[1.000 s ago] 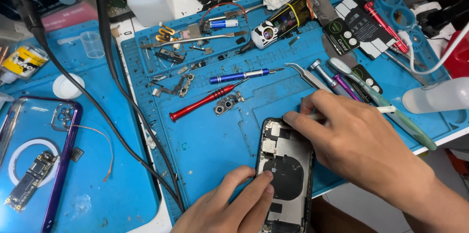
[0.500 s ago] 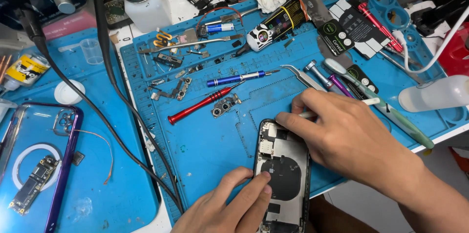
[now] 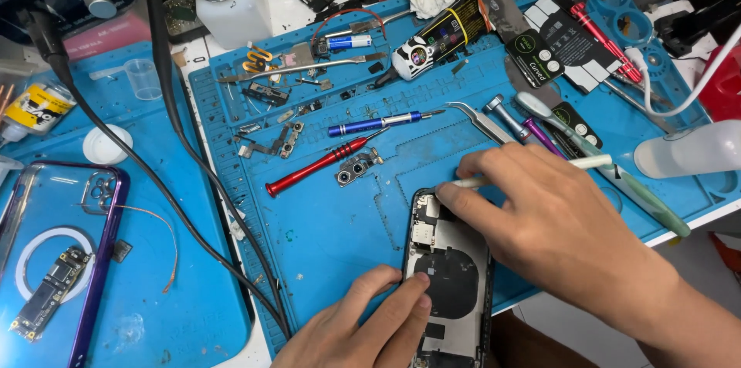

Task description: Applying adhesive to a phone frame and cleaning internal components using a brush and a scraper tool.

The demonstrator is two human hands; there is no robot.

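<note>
An opened phone housing point(image 3: 449, 283) lies on the blue work mat point(image 3: 332, 221) near the front edge, its dark round coil showing. My left hand point(image 3: 363, 329) presses on the phone's left edge with its fingertips. My right hand point(image 3: 556, 221) grips a thin white tool point(image 3: 587, 162), whose tip rests at the phone's top corner. The right hand hides the phone's upper right side.
A red screwdriver point(image 3: 320, 163), a blue screwdriver point(image 3: 378, 123), tweezers point(image 3: 482, 121) and small camera parts point(image 3: 353, 170) lie on the mat behind the phone. A purple phone case point(image 3: 85, 260) sits left. Black cables point(image 3: 177, 152) cross between. White bottles point(image 3: 228, 1) stand behind and right.
The view has shifted slightly. Both hands stay at the phone; the right hand's tool tip has moved a little along the phone's top edge.
</note>
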